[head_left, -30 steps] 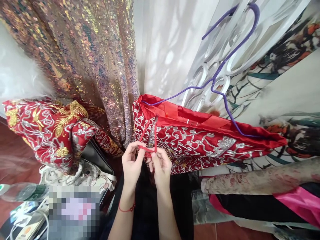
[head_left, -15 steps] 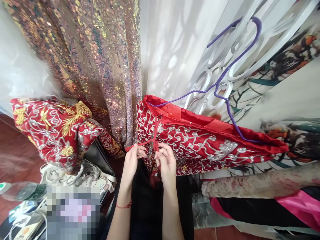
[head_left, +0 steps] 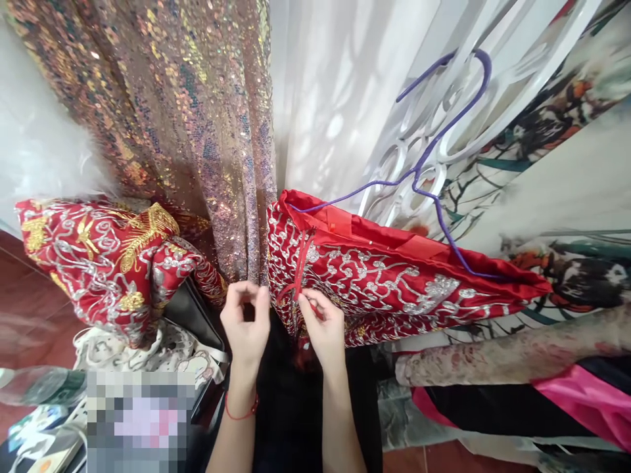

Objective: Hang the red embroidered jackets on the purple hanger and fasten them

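Note:
A red garment [head_left: 394,276] with silver embroidery hangs on a purple wire hanger [head_left: 434,171], which is hooked on a white ornamental grille. Thin red cords [head_left: 299,266] dangle from the garment's left front. My right hand [head_left: 323,328] pinches the lower end of a cord against the embroidered cloth. Just left of the garment's edge is my left hand [head_left: 245,328], with a red thread bracelet at its wrist. Its thumb and fingers are curved apart with nothing between them.
A sequinned gold-purple fabric [head_left: 187,131] hangs behind, with a white curtain [head_left: 335,98] to its right. A second red embroidered garment [head_left: 98,256] is heaped at the left over a dark case. Printed cloth, pink fabric [head_left: 586,401], a plastic bottle [head_left: 44,384] and cables lie below.
My left hand has let go of the red cord end and drawn a little left, opening. My right hand stays on the cord, which now hangs slack against the garment.

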`<state>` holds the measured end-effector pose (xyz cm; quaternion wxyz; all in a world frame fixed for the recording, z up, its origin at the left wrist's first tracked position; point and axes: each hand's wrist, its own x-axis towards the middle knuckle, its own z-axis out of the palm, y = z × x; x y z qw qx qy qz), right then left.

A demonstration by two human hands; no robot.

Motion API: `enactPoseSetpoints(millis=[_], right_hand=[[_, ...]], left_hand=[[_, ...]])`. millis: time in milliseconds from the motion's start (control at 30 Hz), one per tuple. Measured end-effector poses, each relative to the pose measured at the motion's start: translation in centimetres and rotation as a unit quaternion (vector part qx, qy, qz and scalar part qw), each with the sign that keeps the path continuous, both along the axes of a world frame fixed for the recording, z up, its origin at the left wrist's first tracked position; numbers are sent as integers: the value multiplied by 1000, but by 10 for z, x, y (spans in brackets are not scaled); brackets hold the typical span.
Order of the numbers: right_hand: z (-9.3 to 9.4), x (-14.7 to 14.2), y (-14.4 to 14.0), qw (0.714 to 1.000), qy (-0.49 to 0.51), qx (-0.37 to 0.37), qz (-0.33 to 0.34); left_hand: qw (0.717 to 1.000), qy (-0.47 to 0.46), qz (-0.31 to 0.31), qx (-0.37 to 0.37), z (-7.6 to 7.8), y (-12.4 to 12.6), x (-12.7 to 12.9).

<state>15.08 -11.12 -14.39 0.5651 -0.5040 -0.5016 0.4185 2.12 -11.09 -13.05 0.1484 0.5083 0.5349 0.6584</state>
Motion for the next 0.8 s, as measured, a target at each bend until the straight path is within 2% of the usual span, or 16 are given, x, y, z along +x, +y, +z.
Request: enactPoseSetpoints(millis=[100,167,233,300,433,567,667,733,800], right_hand=[[-1,-1,-4,999,-27,24,16],[-1,1,-6,998,-51,43,22],[1,4,-5,995,-79,60,17],[5,8,-2,991,-105,77,5],[17,13,5,979,-150,136,10],[22,12,6,966,-199,164,13],[23,13,8,956,-232,181,8],[25,19,12,954,-232,190,-4],[27,29,16,955,-198,204,-87]], left_hand=[[981,176,-83,-18,2,5,-4],[960,227,-156,-50,-1,9,-5],[955,209,-197,-72,-6,13,-6],[959,169,-213,-73,-9,18,-7],[954,153,-256,-37,-4,26,-9],[948,179,-263,-16,3,28,-10],[954,152,-255,-28,2,29,-10],[968,109,-222,-43,0,33,-12],[987,57,-135,-64,1,40,-14]])
